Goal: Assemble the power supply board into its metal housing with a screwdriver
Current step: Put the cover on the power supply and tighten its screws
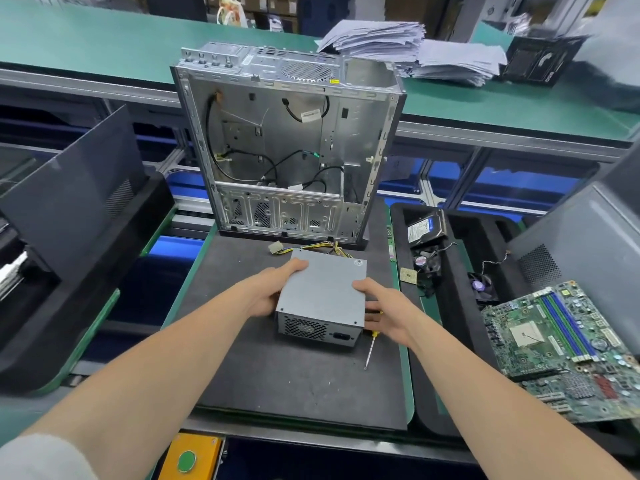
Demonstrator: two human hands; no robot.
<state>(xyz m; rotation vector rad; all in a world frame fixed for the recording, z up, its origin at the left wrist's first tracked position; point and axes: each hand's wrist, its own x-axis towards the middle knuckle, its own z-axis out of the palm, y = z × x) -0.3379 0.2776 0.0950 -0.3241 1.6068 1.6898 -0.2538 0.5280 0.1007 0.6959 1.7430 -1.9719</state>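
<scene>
A grey metal power supply box [323,292] lies on the dark mat [277,375], its vented end facing me and its yellow-black cables [318,247] trailing toward the far side. My left hand [273,289] grips its left side, thumb on the top. My right hand [384,306] holds its right side, thumb on the top edge. A screwdriver [370,348] with a yellow handle lies on the mat under my right hand, its shaft pointing toward me. Behind the box stands the open metal computer case [287,140], with loose black cables inside.
A green motherboard [561,348] lies at the right. A black foam tray [450,258] beside it holds a hard drive [424,226] and small fans. Dark side panels lean at left [69,202] and right. Stacked papers [415,46] sit on the far green bench.
</scene>
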